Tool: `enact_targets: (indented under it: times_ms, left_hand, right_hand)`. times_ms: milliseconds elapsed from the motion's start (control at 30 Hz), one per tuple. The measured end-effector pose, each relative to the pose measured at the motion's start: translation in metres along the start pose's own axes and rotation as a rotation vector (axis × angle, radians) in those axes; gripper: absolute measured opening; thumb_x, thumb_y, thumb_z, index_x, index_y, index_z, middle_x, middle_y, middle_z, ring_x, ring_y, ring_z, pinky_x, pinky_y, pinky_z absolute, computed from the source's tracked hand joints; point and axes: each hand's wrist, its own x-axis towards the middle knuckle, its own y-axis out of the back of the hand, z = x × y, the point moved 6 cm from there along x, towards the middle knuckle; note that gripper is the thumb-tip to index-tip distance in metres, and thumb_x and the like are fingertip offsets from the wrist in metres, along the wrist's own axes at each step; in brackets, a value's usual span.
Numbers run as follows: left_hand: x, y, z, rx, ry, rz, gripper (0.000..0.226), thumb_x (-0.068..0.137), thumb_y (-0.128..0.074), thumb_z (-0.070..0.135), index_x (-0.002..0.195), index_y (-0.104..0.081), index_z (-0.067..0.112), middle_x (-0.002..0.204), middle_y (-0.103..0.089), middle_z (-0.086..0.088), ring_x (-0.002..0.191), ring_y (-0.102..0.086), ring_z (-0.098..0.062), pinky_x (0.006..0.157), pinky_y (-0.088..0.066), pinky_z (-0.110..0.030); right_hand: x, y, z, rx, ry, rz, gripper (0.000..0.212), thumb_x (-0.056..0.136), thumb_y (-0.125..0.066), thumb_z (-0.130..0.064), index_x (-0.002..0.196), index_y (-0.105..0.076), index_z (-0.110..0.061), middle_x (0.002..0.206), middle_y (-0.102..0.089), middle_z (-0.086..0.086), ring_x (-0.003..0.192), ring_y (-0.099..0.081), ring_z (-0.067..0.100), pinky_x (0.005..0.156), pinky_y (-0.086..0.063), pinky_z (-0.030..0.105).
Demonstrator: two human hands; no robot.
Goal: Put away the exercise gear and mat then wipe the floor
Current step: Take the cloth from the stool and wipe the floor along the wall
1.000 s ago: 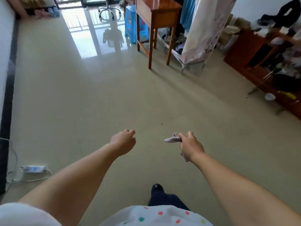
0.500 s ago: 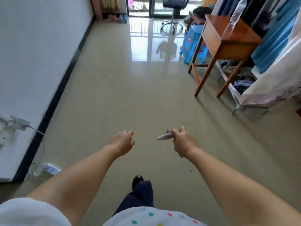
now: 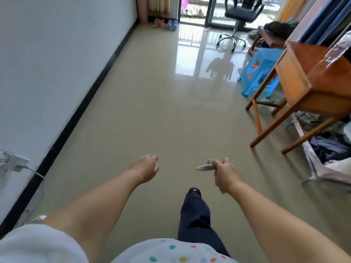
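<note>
The single head-worn camera looks forward and down from standing height along the floor point(image 3: 152, 114), with both outstretched forearms near the lens and the office chair point(image 3: 237, 19) far ahead.

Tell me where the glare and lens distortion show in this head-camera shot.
Head view: strong window glare whitens the floor near the office chair, which is mirrored in the shine; wide-angle distortion bends the baseboard and tilts the wooden table; the cloth in the right hand looks slightly soft.
</note>
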Motion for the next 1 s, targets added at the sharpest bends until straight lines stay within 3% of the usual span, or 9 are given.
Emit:
enact_targets:
  times_ms: [200,333,500,700,767,867,1000]
  left_hand:
    - [0.120,0.054,-0.016,-0.086,0.210,0.026,0.037,0.099,-0.031,0.028,0.128,-0.048,0.013,0.135,-0.050,-0.008,0.122,-0.050,-0.028,0.093,-0.042,-0.036]
    - [0.172,0.098,-0.024,-0.169,0.264,0.071,0.038,0.099,-0.032,0.029,0.129,-0.048,0.013,0.135,-0.049,-0.009,0.120,-0.051,-0.030,0.093,-0.043,-0.038]
    - [0.222,0.121,-0.092,-0.310,0.413,0.079,0.040,0.100,-0.028,0.029,0.134,-0.045,0.015,0.136,-0.047,-0.006,0.116,-0.051,-0.027,0.089,-0.044,-0.037]
    - [0.264,0.142,-0.205,-0.360,0.604,0.073,0.031,0.098,-0.028,0.026,0.108,-0.054,0.011,0.118,-0.054,-0.007,0.092,-0.053,-0.023,0.073,-0.041,-0.031]
    - [0.274,0.167,-0.232,-0.368,0.643,0.107,0.029,0.098,-0.029,0.025,0.102,-0.054,0.011,0.113,-0.055,-0.008,0.087,-0.051,-0.023,0.071,-0.039,-0.031]
    - [0.286,0.195,-0.262,-0.410,0.684,0.167,0.029,0.098,-0.031,0.026,0.104,-0.055,0.012,0.113,-0.055,-0.008,0.096,-0.054,-0.026,0.078,-0.045,-0.033]
    - [0.293,0.207,-0.308,-0.501,0.781,0.205,0.028,0.097,-0.031,0.026,0.102,-0.055,0.012,0.114,-0.055,-0.008,0.102,-0.054,-0.027,0.083,-0.047,-0.036]
  right_hand:
    - [0.161,0.073,-0.020,-0.082,0.126,-0.042,0.069,0.077,-0.058,0.002,0.133,-0.042,-0.033,0.118,-0.038,0.004,0.109,-0.047,0.027,0.071,-0.044,0.031]
    - [0.263,0.118,-0.054,-0.225,0.227,-0.084,0.073,0.072,-0.065,0.003,0.133,-0.043,-0.030,0.117,-0.038,0.006,0.103,-0.050,0.028,0.074,-0.047,0.031]
    - [0.366,0.130,-0.162,-0.319,0.432,-0.143,0.072,0.071,-0.067,0.002,0.131,-0.043,-0.031,0.117,-0.040,0.007,0.099,-0.054,0.029,0.060,-0.044,0.029]
    - [0.444,0.118,-0.299,-0.380,0.685,-0.155,0.050,0.086,-0.054,-0.008,0.131,-0.043,-0.026,0.118,-0.042,0.008,0.101,-0.053,0.028,0.058,-0.036,0.026]
    - [0.470,0.123,-0.335,-0.430,0.744,-0.161,0.047,0.089,-0.049,-0.011,0.134,-0.041,-0.024,0.120,-0.043,0.006,0.099,-0.051,0.027,0.059,-0.043,0.029]
    - [0.501,0.127,-0.384,-0.469,0.789,-0.195,0.042,0.092,-0.045,-0.013,0.134,-0.040,-0.022,0.122,-0.044,0.006,0.096,-0.048,0.025,0.073,-0.049,0.034]
    - [0.538,0.120,-0.464,-0.543,0.878,-0.248,0.042,0.093,-0.044,-0.011,0.133,-0.040,-0.023,0.121,-0.040,0.010,0.101,-0.053,0.029,0.069,-0.045,0.033]
